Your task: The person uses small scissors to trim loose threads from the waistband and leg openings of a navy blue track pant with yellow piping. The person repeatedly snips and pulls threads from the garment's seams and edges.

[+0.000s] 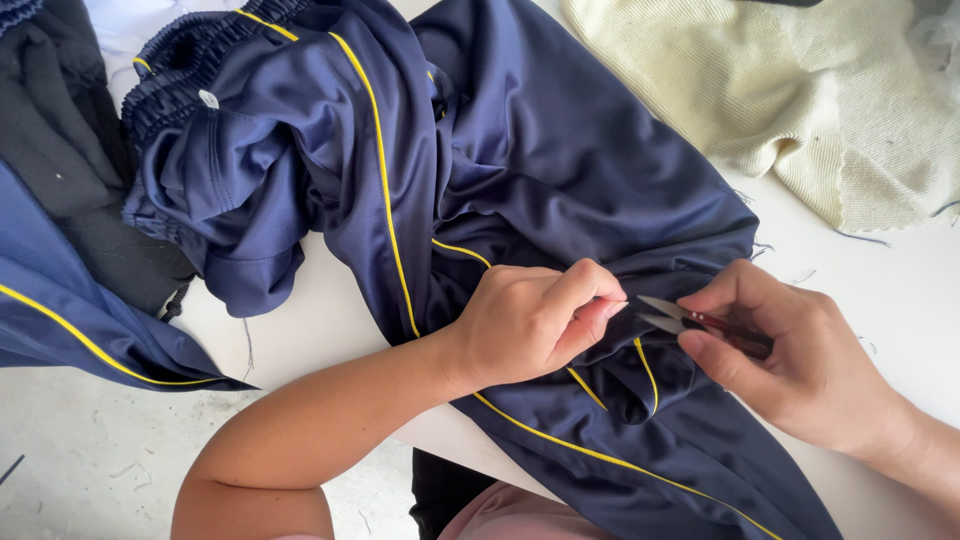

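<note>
Closest to the camera is the left forearm, coming up from the bottom edge to the left hand (530, 325), which sits mid-frame with fingers curled, pinching a fold of the navy garment (560, 160). Can't see a loose thread in that pinch, too small to tell. Right hand (800, 370) comes in from the lower right, closed around small thread snips (700, 322), blades slightly parted and pointing left, tips just beside the left fingertips. So both hands are close together, each clamped on its own thing.

That navy garment sprawls from the upper left down to the bottom right of the frame, with yellow piping (385, 180) along the seams and an elastic waistband (180, 60) at upper left. Fabric looks thin, shiny and slippery, totally limp, so I'd guess it slides around unless pinched tight right next to the blades. Piping seams are probably the firmest spot to grab.

Cream knit cloth (800, 90) lies at upper right, black fabric (60, 140) at far left, all on a white table (880, 270).
</note>
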